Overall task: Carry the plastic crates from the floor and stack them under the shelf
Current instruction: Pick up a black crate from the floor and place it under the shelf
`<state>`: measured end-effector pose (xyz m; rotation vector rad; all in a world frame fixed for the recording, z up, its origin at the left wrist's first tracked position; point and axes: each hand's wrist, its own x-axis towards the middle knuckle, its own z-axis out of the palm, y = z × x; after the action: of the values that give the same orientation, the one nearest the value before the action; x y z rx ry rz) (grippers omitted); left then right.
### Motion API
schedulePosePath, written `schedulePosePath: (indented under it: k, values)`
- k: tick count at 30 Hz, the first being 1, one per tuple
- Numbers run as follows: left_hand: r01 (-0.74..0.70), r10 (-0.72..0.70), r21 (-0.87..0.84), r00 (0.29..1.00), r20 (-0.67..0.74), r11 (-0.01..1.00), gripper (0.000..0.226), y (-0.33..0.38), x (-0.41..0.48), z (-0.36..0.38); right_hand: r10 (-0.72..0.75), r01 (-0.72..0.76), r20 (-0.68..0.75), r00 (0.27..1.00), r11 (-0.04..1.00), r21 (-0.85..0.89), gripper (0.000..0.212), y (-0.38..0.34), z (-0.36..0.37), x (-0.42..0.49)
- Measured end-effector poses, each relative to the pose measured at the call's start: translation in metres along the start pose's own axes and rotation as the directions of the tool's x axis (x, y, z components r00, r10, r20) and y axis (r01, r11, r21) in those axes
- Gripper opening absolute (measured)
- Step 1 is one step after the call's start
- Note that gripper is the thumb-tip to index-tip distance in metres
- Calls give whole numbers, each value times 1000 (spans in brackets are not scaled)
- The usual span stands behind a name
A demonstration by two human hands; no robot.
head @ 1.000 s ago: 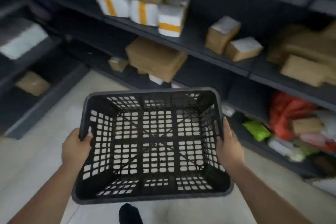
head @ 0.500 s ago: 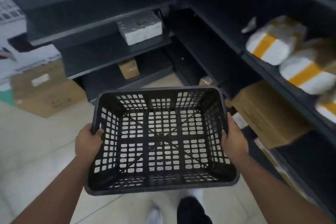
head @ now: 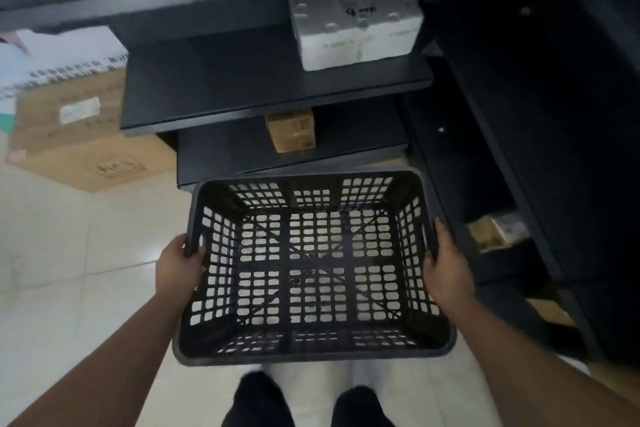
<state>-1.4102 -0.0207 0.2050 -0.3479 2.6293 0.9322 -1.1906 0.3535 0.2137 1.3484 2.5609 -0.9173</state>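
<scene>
We've got the crate (head: 313,263) held between both hands, left hand (head: 180,265) on its left wall, right hand (head: 448,270) on its right, shelf (head: 277,94) just beyond, cardboard box (head: 90,135) far left.

The view has been swung leftwards, so the black shelf (head: 277,94) with the white package (head: 358,31) is now faced squarely, and the crate (head: 313,263) has been brought nearer its lowest board.

The large brown cardboard carton (head: 79,135) at ten o'clock runs off the left edge, its printed label blurred beyond reading. At twelve o'clock, the small brown cardboard box (head: 291,130) sits half hidden under the black metal shelf board (head: 242,87).
</scene>
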Motion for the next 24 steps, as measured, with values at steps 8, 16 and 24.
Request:
schedulePosePath:
  k: [8, 16, 24]
  values:
    - [81, -82, -43, 996, -26, 996, 24, -71, 143, 149, -68, 65, 59, 996, 997, 50, 72, 39, 173, 178]
    - [161, -167, -91, 984, -56, 983, 21, -124, 193, 207, -105, 104, 72, 992, 994, 28, 66, 50, 255, 242]
    - [133, -135, 27, 986, 101, 991, 62, -122, 196, 181, -144, 149, 88, 986, 987, -54, 64, 33, 246, 236]
